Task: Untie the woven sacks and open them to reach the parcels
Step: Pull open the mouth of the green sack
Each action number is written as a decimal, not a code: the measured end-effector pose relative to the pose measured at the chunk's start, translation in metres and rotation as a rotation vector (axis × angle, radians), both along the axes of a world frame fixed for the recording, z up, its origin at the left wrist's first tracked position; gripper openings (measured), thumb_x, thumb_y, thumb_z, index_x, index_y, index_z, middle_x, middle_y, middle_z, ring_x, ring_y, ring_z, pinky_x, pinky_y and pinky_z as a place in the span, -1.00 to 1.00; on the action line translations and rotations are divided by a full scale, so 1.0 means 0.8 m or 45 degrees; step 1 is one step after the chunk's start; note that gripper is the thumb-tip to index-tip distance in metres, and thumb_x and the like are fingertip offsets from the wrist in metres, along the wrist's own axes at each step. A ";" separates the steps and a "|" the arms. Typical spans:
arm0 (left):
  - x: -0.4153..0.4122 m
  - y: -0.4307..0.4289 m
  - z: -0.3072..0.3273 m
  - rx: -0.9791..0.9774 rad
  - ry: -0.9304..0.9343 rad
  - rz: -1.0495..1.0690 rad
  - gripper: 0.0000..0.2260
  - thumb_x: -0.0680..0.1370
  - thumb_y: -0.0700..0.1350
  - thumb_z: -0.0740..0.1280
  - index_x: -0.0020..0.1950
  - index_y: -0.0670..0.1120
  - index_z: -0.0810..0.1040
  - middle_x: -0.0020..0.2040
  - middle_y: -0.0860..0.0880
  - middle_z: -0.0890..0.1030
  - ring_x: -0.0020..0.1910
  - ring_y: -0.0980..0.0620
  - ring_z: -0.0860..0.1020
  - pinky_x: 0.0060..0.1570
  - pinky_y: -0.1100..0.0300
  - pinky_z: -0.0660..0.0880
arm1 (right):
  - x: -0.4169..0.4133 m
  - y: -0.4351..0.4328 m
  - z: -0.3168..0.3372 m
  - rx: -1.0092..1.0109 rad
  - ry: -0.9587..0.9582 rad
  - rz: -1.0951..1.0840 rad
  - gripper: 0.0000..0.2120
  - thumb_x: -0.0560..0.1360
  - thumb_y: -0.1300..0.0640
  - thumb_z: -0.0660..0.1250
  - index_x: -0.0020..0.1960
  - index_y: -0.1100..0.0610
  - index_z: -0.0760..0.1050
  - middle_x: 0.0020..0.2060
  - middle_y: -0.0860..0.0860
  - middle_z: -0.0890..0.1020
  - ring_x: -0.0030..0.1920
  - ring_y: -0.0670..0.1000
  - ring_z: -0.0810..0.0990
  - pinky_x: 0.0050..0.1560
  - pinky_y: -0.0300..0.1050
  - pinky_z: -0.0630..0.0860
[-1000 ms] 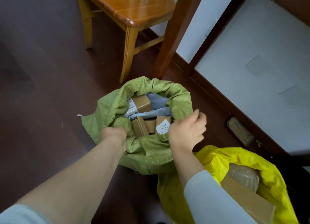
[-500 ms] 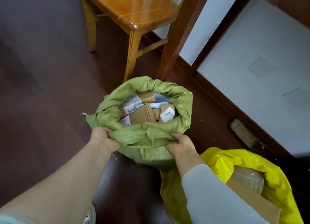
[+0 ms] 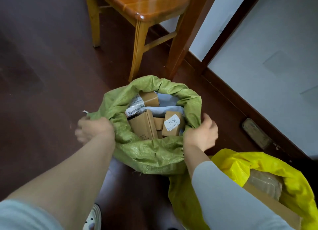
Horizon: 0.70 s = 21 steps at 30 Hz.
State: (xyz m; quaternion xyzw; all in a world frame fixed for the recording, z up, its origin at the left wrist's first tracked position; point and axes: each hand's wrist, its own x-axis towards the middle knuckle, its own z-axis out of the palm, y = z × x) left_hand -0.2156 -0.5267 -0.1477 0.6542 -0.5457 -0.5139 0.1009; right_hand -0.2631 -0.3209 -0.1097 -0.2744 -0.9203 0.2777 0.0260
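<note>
I spread green sack (image 3: 154, 154) mouth so parcels (image 3: 142, 126) show: right hand (image 3: 200, 136) fingers curl round right rim; left hand (image 3: 95, 131) at left rim, blurred, grip unclear.

Single head-worn wide-angle view, aimed forward and steeply down; green woven sack (image 3: 154, 152) framed close at centre, wooden chair (image 3: 146, 4) cut off at top edge.

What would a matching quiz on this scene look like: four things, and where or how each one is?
Things:
1. green sack
2. yellow sack
3. wooden chair
4. white-labelled box

States:
a. stands beyond both sacks
b. lies inside the green sack
c. near right, holding a large carton
d. middle, mouth open, parcels showing

Pairs: 1-d, 2-c, 3-a, 4-b
</note>
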 end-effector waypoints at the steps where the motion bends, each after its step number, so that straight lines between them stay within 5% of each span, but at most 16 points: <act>1: -0.004 0.002 0.007 -0.320 -0.087 -0.165 -0.70 0.49 -0.13 0.27 0.22 -0.03 0.48 0.37 -0.17 0.34 0.36 -0.20 0.31 0.31 -0.02 0.25 | -0.005 -0.003 -0.001 0.162 0.045 0.234 -0.51 0.42 0.30 0.25 0.32 -0.01 0.41 0.39 0.05 0.32 0.39 0.14 0.24 0.34 0.09 0.21; 4: -0.019 0.009 0.019 -0.900 -0.096 -0.840 -0.80 0.44 -0.04 0.37 0.05 0.04 0.58 0.43 -0.16 0.24 0.44 -0.20 0.15 0.39 -0.12 0.06 | -0.031 -0.011 -0.008 0.269 -0.061 0.477 -0.62 0.53 0.19 0.21 0.26 -0.15 0.44 0.48 0.03 0.12 0.49 0.13 0.00 0.43 0.16 0.00; 8: -0.044 0.000 -0.003 -0.939 -0.409 -1.559 -0.68 0.49 0.20 0.28 0.23 0.22 0.50 0.53 -0.17 0.01 0.51 -0.17 -0.11 0.42 -0.22 -0.13 | -0.057 0.006 -0.025 0.069 -0.457 0.453 -0.55 0.58 0.15 0.16 0.39 -0.22 0.25 0.51 0.04 -0.04 0.49 0.21 -0.03 0.41 0.28 0.07; 11: -0.054 -0.014 -0.006 -0.693 -0.547 -1.661 -0.53 0.53 -0.06 0.31 0.41 0.19 0.29 0.48 -0.20 0.06 0.46 -0.25 0.04 0.38 -0.18 0.17 | -0.062 0.017 -0.035 0.127 -0.578 0.631 -0.29 0.50 0.36 0.12 0.48 -0.19 0.02 0.48 0.07 0.00 0.40 0.26 0.19 0.29 0.14 0.30; 14: -0.054 -0.031 -0.006 -0.677 -0.624 -1.561 -0.43 0.53 -0.25 0.18 0.49 0.07 0.09 0.32 -0.24 0.24 0.28 -0.30 0.33 0.21 -0.14 0.35 | -0.073 0.033 -0.034 0.382 -0.539 0.684 -0.31 0.49 0.37 0.13 0.50 -0.07 0.02 0.45 0.10 0.09 0.38 0.25 0.17 0.27 0.15 0.33; 18: -0.060 -0.057 0.003 -0.631 -0.651 -1.447 -0.39 0.51 -0.20 0.24 0.49 0.08 0.07 0.29 -0.25 0.25 0.23 -0.33 0.37 0.15 -0.15 0.39 | -0.089 0.063 -0.021 0.368 -0.519 0.492 -0.37 0.48 0.29 0.16 0.49 -0.02 0.08 0.43 0.11 0.14 0.37 0.24 0.18 0.24 0.15 0.35; 21: -0.057 -0.045 0.004 -0.916 -0.701 -1.467 -0.37 0.41 0.03 0.39 0.42 0.06 0.23 0.44 -0.27 0.08 0.42 -0.28 0.10 0.36 -0.18 0.13 | -0.074 0.052 -0.018 0.315 -0.536 0.469 -0.31 0.42 0.07 0.30 0.48 -0.09 0.09 0.48 0.09 0.05 0.45 0.21 0.05 0.36 0.26 0.17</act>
